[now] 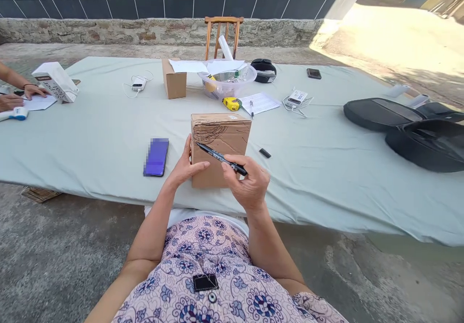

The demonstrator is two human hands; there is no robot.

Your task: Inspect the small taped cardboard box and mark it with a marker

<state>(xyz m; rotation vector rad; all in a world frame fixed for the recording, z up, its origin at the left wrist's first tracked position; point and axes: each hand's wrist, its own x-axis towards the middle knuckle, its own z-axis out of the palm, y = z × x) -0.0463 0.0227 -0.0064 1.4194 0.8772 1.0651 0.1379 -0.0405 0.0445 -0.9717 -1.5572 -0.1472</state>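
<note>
A brown cardboard box (220, 141) stands on the pale green tablecloth (108, 139) right in front of me, with black pen scribbles on its upper left face. My left hand (186, 166) grips the box's left side, thumb laid across its front. My right hand (248, 183) is closed on a black marker pen (222, 158), whose tip points up-left over the box face. The pen's black cap (265, 153) lies on the cloth to the right of the box. A phone (156, 156) with a purple screen lies to the left.
Further back sit a smaller cardboard box (174, 82), a clear bowl (227, 82) with items, a yellow tape measure (232, 103), papers, chargers and a wooden chair (223, 35). Black bags (406, 122) lie at the right. Another person's hands (21, 95) rest at the left edge.
</note>
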